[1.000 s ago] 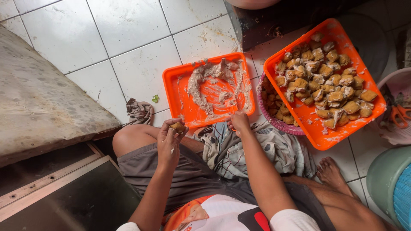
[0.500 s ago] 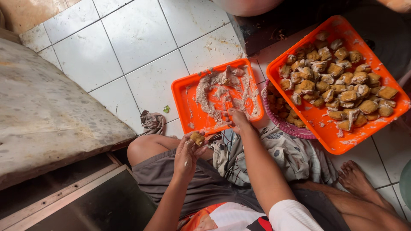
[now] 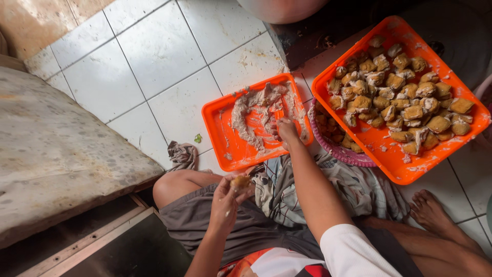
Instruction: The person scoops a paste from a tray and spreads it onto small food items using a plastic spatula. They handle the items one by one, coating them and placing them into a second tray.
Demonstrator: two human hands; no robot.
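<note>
I sit on a tiled floor. My left hand (image 3: 228, 197) holds a small brown fried tofu piece (image 3: 240, 181) above my knee. My right hand (image 3: 286, 132) reaches into a small orange tray (image 3: 218, 128) smeared with pale grey paste (image 3: 246, 120); its fingers grip a small orange tool (image 3: 279, 114) in the paste. A larger orange tray (image 3: 405, 166) at the right is heaped with several stuffed tofu pieces (image 3: 397, 97).
A purple basket (image 3: 338, 151) with more tofu sits half under the large tray. A crumpled cloth (image 3: 180, 154) lies on the white tiles at the left of the small tray. A patterned cloth (image 3: 359, 187) covers my lap. A stone slab (image 3: 56, 154) rises at the left.
My right hand has moved forward from the tray's near edge into the paste. My left hand with the tofu piece stays near my knee. The view has shifted.
</note>
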